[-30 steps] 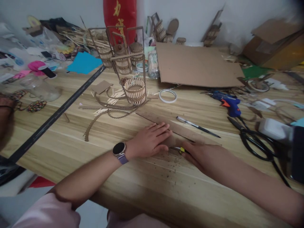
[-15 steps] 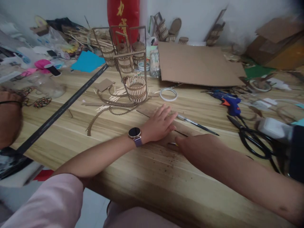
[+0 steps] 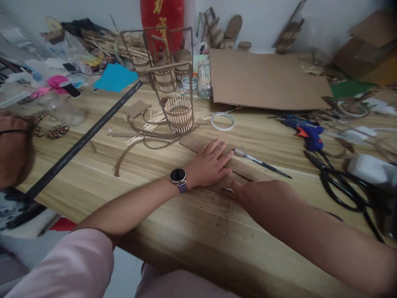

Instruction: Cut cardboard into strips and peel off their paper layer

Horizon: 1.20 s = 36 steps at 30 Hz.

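Note:
My left hand [image 3: 214, 161] lies flat with its fingers spread, pressing a brown cardboard piece [image 3: 192, 143] against the table. A dark line runs lengthwise along this cardboard. My right hand [image 3: 260, 196] is closed around a slim tool with a blade-like tip [image 3: 228, 190]; the hand hides the rest of it. That tip is at the near side of the cardboard, just below my left thumb. A capped pen [image 3: 263, 162] lies beyond both hands. Behind my left hand stands a small basket of pale sticks [image 3: 179, 114] with a tall brown frame handle, amid curved corrugated strips [image 3: 124, 155].
Black scissors [image 3: 339, 186] and a blue glue gun [image 3: 305, 131] lie at right. A tape roll [image 3: 222, 128] and a large cardboard sheet [image 3: 266, 82] are farther back. Another person's hand [image 3: 14, 145] is at the left edge, near a long black strip [image 3: 89, 136].
The view has shifted slightly, so the items at right sit farther right. My left hand remains pressed flat, and my right hand keeps its grip close beside it.

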{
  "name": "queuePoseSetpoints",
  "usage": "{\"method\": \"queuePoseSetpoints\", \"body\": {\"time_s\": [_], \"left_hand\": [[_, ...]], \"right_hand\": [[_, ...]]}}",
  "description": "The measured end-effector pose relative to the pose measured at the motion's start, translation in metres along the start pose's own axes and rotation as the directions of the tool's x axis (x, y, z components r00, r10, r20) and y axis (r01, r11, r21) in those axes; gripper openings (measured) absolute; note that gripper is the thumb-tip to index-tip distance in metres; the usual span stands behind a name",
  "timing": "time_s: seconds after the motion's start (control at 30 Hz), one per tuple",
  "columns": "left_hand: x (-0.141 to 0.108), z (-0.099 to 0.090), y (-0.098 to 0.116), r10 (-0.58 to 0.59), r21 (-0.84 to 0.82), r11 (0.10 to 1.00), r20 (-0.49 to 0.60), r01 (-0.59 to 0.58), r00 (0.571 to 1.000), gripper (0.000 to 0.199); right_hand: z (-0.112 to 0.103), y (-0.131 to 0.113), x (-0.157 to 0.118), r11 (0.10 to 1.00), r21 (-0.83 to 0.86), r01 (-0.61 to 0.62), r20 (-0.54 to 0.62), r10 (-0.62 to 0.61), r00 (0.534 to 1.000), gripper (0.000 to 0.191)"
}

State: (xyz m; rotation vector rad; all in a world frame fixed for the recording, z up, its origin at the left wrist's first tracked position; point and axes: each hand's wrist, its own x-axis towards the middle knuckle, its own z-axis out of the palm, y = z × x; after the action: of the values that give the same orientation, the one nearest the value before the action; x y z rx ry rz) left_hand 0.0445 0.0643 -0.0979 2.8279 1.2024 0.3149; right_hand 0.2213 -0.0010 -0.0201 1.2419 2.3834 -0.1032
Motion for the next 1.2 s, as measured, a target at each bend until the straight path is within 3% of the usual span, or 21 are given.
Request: {"method": "queuePoseSetpoints", "body": {"time_s": [0.1, 0.2, 0.4, 0.77, 1.03, 1.2], "left_hand": [[-0.001, 0.000, -0.002, 0.035, -0.024, 0.999, 0.003, -0.035, 0.999, 0.061], [-0.002, -0.002, -0.004, 0.073, -0.063, 0.995, -0.004, -0.074, 0.997, 0.060], [-0.007, -0.011, -0.004, 0.192, -0.126, 0.972, -0.066, -0.199, 0.979, 0.023], [-0.007, -0.011, -0.004, 0.218, -0.117, 0.968, -0.061, -0.224, 0.974, 0.022], [-0.007, -0.012, -0.003, 0.209, -0.116, 0.970, -0.053, -0.214, 0.977, 0.024], [-0.007, -0.011, -0.004, 0.202, -0.144, 0.967, -0.059, -0.209, 0.978, 0.021]], "right_hand": [[-0.007, 0.001, 0.000, 0.996, -0.090, -0.012, 0.108, 0.022, 0.994, 0.042], [-0.007, 0.003, 0.000, 0.995, -0.099, -0.015, 0.104, 0.025, 0.994, 0.042], [-0.001, 0.007, -0.001, 0.998, -0.058, -0.038, 0.082, 0.043, 0.996, 0.032], [0.009, 0.014, -0.004, 0.993, -0.117, 0.031, 0.049, -0.026, 0.998, 0.034], [0.008, 0.016, -0.009, 0.999, -0.052, 0.007, 0.027, -0.005, 1.000, 0.035], [0.013, 0.020, -0.010, 0.994, -0.110, 0.020, 0.014, -0.019, 1.000, 0.037]]}}
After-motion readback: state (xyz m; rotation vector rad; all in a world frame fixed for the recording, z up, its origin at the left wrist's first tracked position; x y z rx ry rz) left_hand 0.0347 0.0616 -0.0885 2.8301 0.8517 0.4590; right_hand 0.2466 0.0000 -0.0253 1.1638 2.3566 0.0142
